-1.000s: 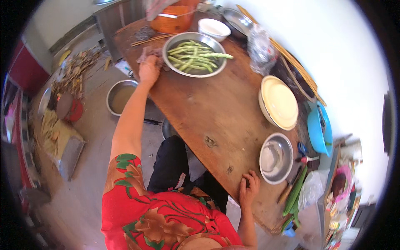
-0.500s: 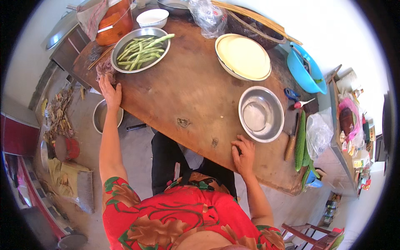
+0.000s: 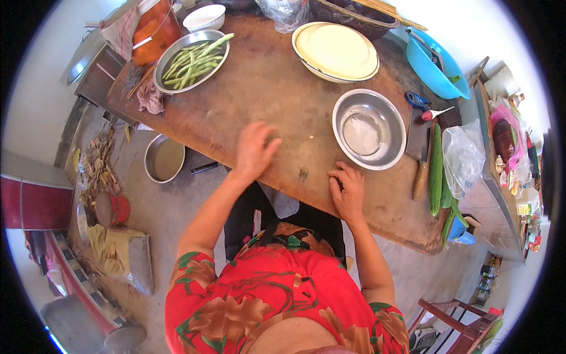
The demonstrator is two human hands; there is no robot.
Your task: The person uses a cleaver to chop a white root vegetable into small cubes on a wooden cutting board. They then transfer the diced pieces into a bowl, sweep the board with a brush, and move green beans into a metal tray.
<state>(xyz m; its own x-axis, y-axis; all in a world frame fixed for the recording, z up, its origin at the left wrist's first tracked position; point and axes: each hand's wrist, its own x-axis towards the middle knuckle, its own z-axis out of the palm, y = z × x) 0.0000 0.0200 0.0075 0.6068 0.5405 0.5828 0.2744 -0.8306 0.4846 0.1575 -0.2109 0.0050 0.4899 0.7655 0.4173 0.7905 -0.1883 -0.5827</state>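
My left hand (image 3: 255,152) is over the near part of the brown wooden table (image 3: 247,88). It is slightly blurred, with the thumb apart from the fingers and nothing seen in it. My right hand (image 3: 348,190) rests at the table's near edge, fingers loosely bent, thumb apart, holding nothing. Just beyond it stands a shiny metal basin (image 3: 369,130), which looks empty. To the right lie a cleaver (image 3: 420,177) with a wooden handle and a long green cucumber (image 3: 435,171). Green beans (image 3: 194,64) sit in a metal bowl (image 3: 219,69) at the far left, beside a crumpled pinkish cloth (image 3: 151,98).
A cream-lidded bowl (image 3: 336,52) and a blue plastic basin (image 3: 437,65) stand toward the back. At the far left are an orange bucket (image 3: 156,38) and a white bowl (image 3: 204,17). A clear plastic bag (image 3: 464,156) lies right of the cucumber. A metal pan (image 3: 164,158) is below the table's left edge.
My left hand has left the cloth at the left edge and moved right over the table. My right hand stays near the basin. The whole view has shifted somewhat.
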